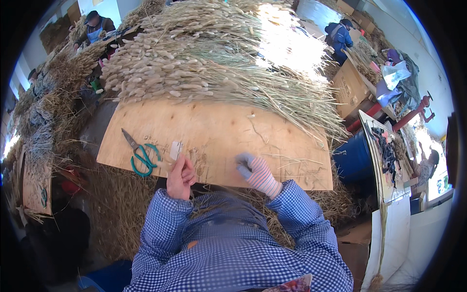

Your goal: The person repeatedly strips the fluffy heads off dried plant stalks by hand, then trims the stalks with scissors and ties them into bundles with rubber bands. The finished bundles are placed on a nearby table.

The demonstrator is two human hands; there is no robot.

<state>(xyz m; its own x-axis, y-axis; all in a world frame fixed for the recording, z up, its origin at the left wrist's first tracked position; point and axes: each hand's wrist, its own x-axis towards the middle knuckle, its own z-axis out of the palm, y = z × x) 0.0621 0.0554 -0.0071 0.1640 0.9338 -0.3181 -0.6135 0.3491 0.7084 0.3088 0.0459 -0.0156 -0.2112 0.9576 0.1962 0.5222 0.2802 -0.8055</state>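
My bare left hand [181, 177] is over the near edge of a plywood board [219, 135], thumb and forefinger pinched together. A blurred pale bunny-tail grass head [167, 165] shows at its fingertips; the stem cannot be made out. To the right, my right hand [257, 173] wears a striped knit glove with grey fingers. Its thumb and fingers curve apart, blurred, with nothing visible between them. Green-handled scissors [142, 155] lie on the board left of my left hand, blades pointing away. A small white paper slip [176, 150] lies just beyond that hand.
Dried bunny-tail grass [175, 73] is heaped across the board's far side, stems to the right. Loose stems [297, 160] lie at the right. A blue barrel [354, 157] and cardboard box [348, 87] stand rightward. People [96, 29] work among more dried grass.
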